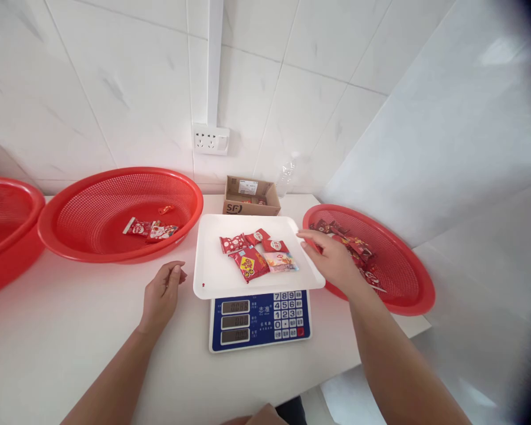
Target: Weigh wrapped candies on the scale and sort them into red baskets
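A white tray [216,277] rests on a blue and white digital scale [261,321]. Several packaged snacks lie in its middle: a large red packet [249,263], a pale colourful packet [281,262], a white-dotted red packet [233,243] and smaller red ones. My right hand [330,257] is over the tray's right rim, fingers reaching left with the thumb apart, and nothing shows in it. To the left of the tray, my left hand [161,295] hovers or rests near the tabletop, its fingers curled and thumb against them. I see nothing in that hand.
A red perforated basket [407,265] with many red packets stands on the right. Another red basket [84,206] at left holds several packets, with a third basket [13,254] beyond it. Behind the tray are a cardboard box [254,206] and a clear plastic bottle [287,176] by the wall.
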`<act>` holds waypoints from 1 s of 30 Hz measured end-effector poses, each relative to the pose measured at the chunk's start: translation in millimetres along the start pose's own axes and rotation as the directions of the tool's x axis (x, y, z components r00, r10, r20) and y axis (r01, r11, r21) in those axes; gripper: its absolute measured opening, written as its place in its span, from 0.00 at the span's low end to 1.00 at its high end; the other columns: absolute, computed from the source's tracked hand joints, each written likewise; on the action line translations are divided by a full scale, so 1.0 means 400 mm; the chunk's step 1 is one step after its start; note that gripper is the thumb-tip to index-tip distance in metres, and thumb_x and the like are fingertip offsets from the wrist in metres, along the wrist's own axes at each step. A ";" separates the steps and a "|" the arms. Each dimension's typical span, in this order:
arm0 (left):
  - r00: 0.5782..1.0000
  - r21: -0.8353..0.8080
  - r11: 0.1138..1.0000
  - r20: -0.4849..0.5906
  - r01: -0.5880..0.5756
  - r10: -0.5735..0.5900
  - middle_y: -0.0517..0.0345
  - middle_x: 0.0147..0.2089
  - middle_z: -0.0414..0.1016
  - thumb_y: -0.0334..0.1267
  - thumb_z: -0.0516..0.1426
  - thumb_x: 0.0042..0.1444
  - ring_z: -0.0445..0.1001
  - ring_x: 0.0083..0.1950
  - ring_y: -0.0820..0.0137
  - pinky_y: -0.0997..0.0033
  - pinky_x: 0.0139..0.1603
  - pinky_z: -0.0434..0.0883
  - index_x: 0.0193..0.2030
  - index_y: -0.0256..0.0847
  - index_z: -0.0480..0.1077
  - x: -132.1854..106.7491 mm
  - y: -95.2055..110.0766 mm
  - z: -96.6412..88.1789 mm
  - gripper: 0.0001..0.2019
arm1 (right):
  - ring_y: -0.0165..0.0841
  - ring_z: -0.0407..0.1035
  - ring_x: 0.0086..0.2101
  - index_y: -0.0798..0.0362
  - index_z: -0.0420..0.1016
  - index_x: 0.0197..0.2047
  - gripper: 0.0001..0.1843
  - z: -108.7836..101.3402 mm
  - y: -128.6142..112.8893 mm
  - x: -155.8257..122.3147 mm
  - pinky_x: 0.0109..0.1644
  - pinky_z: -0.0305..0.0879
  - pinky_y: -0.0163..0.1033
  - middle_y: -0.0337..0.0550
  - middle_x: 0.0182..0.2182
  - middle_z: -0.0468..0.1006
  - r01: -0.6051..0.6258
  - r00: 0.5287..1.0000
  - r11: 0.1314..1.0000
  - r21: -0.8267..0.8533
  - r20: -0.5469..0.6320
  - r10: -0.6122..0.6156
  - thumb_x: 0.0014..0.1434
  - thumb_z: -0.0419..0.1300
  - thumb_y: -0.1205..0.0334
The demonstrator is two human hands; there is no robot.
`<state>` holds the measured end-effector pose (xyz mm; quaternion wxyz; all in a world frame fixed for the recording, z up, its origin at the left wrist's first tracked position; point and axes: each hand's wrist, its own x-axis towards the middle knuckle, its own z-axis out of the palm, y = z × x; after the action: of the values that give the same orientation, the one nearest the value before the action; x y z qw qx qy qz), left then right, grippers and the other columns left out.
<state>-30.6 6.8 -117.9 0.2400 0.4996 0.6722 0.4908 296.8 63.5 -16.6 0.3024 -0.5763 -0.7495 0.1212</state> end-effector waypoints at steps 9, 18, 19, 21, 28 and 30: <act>1.000 -0.018 1.000 -0.003 0.010 -0.010 0.59 0.30 0.73 0.47 0.48 0.57 0.73 0.32 0.72 0.71 0.38 0.71 0.41 0.42 0.68 -0.003 0.000 0.003 0.15 | 0.42 0.71 0.47 0.49 0.74 0.49 0.20 -0.057 0.098 -0.126 0.49 0.65 0.44 0.44 0.47 0.77 -0.424 0.901 0.872 -0.244 -0.020 0.433 0.58 0.51 0.52; 1.000 0.019 1.000 -0.011 0.001 -0.001 0.59 0.30 0.73 0.45 0.48 0.58 0.72 0.32 0.73 0.72 0.37 0.70 0.41 0.41 0.69 -0.002 0.001 0.008 0.14 | 0.44 0.72 0.42 0.47 0.74 0.48 0.25 -0.046 0.112 -0.130 0.37 0.64 0.41 0.47 0.45 0.78 -0.467 0.851 0.766 -0.441 0.011 0.525 0.62 0.41 0.47; 1.000 0.022 1.000 -0.009 -0.003 0.003 0.60 0.30 0.73 0.45 0.48 0.58 0.72 0.32 0.72 0.72 0.37 0.71 0.41 0.41 0.69 -0.001 -0.001 0.008 0.13 | 0.44 0.72 0.41 0.47 0.74 0.48 0.25 -0.044 0.109 -0.129 0.36 0.63 0.40 0.47 0.44 0.78 -0.465 0.850 0.754 -0.465 0.004 0.527 0.62 0.41 0.47; 1.000 0.029 0.999 -0.020 -0.015 0.016 0.60 0.30 0.73 0.44 0.48 0.58 0.72 0.32 0.72 0.72 0.37 0.71 0.41 0.41 0.69 0.000 -0.004 0.007 0.13 | 0.43 0.72 0.39 0.47 0.74 0.47 0.26 -0.042 0.104 -0.130 0.33 0.61 0.39 0.48 0.43 0.79 -0.456 0.850 0.733 -0.505 -0.004 0.527 0.62 0.39 0.47; 0.891 0.026 0.948 -0.335 -0.316 0.306 0.57 0.36 0.73 0.40 0.51 0.58 0.73 0.39 0.70 0.66 0.44 0.72 0.42 0.42 0.68 -0.034 0.087 -0.026 0.09 | 0.42 0.73 0.35 0.49 0.74 0.47 0.27 -0.038 0.098 -0.134 0.29 0.58 0.38 0.48 0.38 0.80 -0.425 0.865 0.727 -0.539 -0.005 0.502 0.64 0.37 0.49; 0.849 0.124 0.886 -0.253 -0.447 0.464 0.57 0.38 0.74 0.39 0.52 0.57 0.73 0.39 0.68 0.65 0.45 0.71 0.42 0.43 0.69 -0.036 0.145 -0.027 0.08 | 0.41 0.73 0.34 0.49 0.74 0.46 0.27 -0.038 0.099 -0.134 0.28 0.58 0.38 0.49 0.38 0.80 -0.408 0.875 0.737 -0.539 0.001 0.485 0.64 0.37 0.49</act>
<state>-8.4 -9.6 -63.6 0.0057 0.5784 0.5758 0.5778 345.4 22.8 -42.5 0.0423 -0.7891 -0.6123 0.0223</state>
